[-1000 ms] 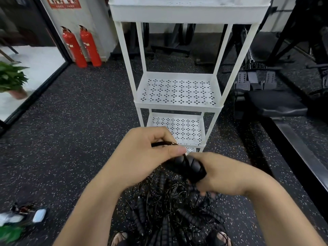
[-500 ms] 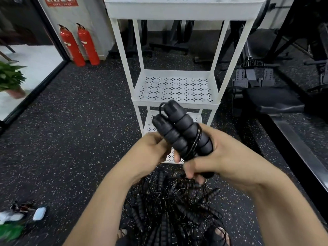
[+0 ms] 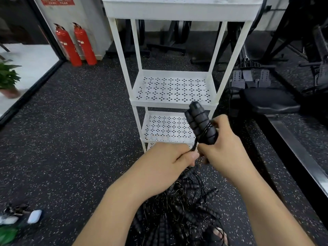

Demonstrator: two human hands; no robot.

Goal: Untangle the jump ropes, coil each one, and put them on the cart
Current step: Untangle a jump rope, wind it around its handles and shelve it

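Observation:
My right hand (image 3: 224,150) grips two black ribbed jump rope handles (image 3: 200,121) held side by side, pointing up and away, with thin black cord wrapped around them. Just left of it, my left hand (image 3: 166,162) pinches the cord of that rope where it leaves the handles. Below both hands a tangled pile of black jump ropes (image 3: 179,212) lies on the floor, partly hidden by my forearms. The white tiered cart (image 3: 175,103) stands straight ahead, its perforated shelves bare.
Two red fire extinguishers (image 3: 76,45) stand at the far left wall. A black padded bench (image 3: 269,102) and gym machines sit to the right. Small items and a white case (image 3: 34,216) lie on the speckled floor at lower left, a potted plant (image 3: 8,79) farther left.
The paired handles rose out of my hands, then shifted right and tilted more upright. My left hand slid from the handles down to the cord below them.

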